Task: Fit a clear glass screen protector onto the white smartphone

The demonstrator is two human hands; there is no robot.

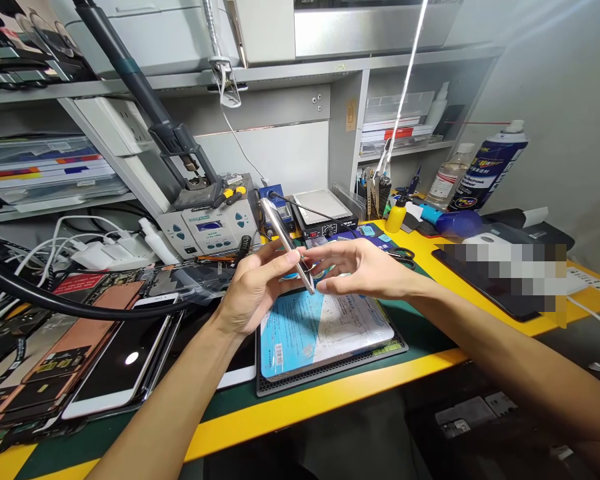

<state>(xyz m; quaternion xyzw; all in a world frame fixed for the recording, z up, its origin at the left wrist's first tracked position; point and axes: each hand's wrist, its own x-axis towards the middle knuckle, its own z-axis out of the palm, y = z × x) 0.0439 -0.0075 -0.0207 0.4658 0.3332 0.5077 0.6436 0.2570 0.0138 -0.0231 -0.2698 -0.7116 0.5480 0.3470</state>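
Note:
A slim, silver-edged smartphone [285, 233] is tilted up and seen nearly edge-on above the desk. My left hand [255, 287] is closed around its lower half, thumb along the near edge. Curled fingers of my right hand [363, 267] meet the phone's lower end from the right, index tip and thumb tip at its edge. Whether something small sits between those fingertips is hidden. Beneath both hands lies a blue and white packaged pad [325, 333] on a dark perforated plate [400, 350]. The phone's screen face is mostly out of sight.
Phones [125, 360] and bare phone parts crowd the left side, crossed by a black hose [80, 307]. Behind stands a rework station [210, 227]. Scissors [403, 257], a yellow bottle [396, 215], a spray can [493, 167] and a dark tablet [480, 280] are to the right.

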